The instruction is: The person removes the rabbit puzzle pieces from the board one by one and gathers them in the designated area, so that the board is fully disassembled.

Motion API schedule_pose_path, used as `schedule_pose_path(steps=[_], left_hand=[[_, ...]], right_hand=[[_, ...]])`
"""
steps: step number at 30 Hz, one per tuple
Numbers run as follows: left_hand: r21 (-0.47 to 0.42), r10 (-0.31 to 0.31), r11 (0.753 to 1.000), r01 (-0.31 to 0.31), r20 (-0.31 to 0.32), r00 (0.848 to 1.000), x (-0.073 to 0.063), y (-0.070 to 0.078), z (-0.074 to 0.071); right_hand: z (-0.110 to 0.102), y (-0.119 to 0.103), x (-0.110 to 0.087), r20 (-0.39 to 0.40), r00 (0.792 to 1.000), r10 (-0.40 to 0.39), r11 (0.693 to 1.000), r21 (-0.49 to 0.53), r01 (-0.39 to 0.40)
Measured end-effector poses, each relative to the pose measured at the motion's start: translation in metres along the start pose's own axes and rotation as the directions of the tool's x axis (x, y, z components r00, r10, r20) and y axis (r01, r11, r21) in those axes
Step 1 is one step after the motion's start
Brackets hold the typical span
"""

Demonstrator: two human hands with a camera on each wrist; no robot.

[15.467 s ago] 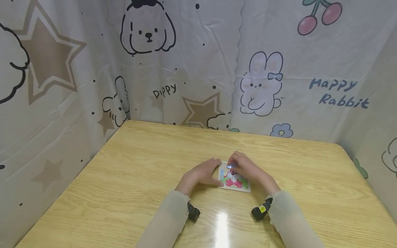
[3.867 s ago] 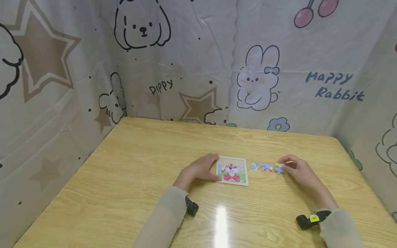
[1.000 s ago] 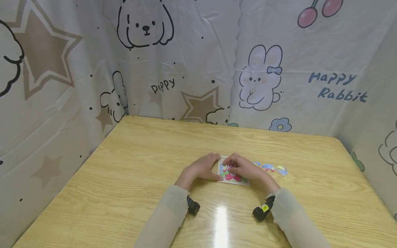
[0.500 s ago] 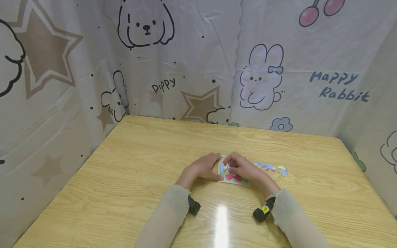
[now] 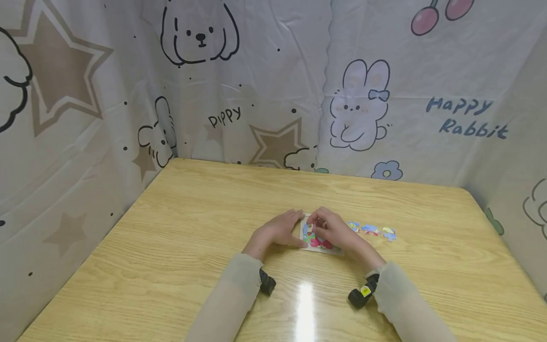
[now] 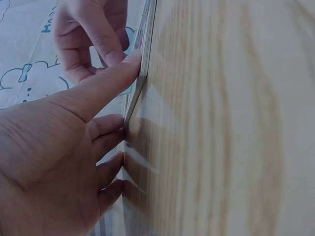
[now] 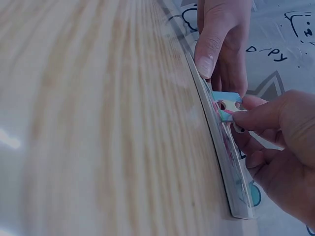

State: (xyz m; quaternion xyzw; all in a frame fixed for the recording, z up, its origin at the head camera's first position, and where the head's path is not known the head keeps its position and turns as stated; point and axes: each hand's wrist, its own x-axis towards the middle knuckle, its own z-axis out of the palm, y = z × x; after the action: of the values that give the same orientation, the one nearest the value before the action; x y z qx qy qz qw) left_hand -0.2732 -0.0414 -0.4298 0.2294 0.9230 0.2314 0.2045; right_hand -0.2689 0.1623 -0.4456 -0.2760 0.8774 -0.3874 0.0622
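Observation:
A square jigsaw puzzle (image 5: 321,243) with a pink and white cartoon animal lies in a pale frame on the table. My left hand (image 5: 279,230) rests at its left side, thumb on the near left corner of the frame (image 6: 143,73) and the other fingers extended along the edge. My right hand (image 5: 335,230) is over the puzzle and hides much of its upper right. Between thumb and fingertips it pinches a jigsaw piece (image 7: 227,104) in blue and yellow, which stands tilted up from the board in the right wrist view.
Just right of the frame, loose jigsaw pieces (image 5: 371,230) lie in a row on the wooden table (image 5: 205,209). Patterned cloth (image 5: 273,85) hangs around the table's back and sides. A black wrist camera (image 5: 360,297) sits on the right wrist, another (image 5: 267,283) on the left.
Since the earliest frame, pieces have come out of the puzzle onto the table at right. The right hand came back from them to the puzzle and now tilts up another piece. The left hand stayed.

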Motion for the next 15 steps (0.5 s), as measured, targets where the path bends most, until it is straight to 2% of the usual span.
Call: schedule_pose_path(steps=[9, 12, 15], left_hand=[[0.019, -0.013, 1.000, 0.013, 0.001, 1.000, 0.0010, 0.0026, -0.0023], [0.017, -0.010, 1.000, 0.010, 0.001, 1.000, 0.0015, 0.0029, -0.0025], [0.018, -0.010, 1.000, 0.010, 0.004, 1.000, 0.0019, 0.0023, -0.0014]], right_hand=[[0.0004, -0.0079, 0.0018, -0.027, 0.991, -0.131, 0.990, -0.061, 0.129], [0.0005, -0.0069, 0.0008, -0.032, 0.992, -0.126, 0.991, -0.053, 0.124], [0.0002, -0.0042, -0.0021, -0.045, 0.997, -0.060, 0.998, -0.019, 0.060]])
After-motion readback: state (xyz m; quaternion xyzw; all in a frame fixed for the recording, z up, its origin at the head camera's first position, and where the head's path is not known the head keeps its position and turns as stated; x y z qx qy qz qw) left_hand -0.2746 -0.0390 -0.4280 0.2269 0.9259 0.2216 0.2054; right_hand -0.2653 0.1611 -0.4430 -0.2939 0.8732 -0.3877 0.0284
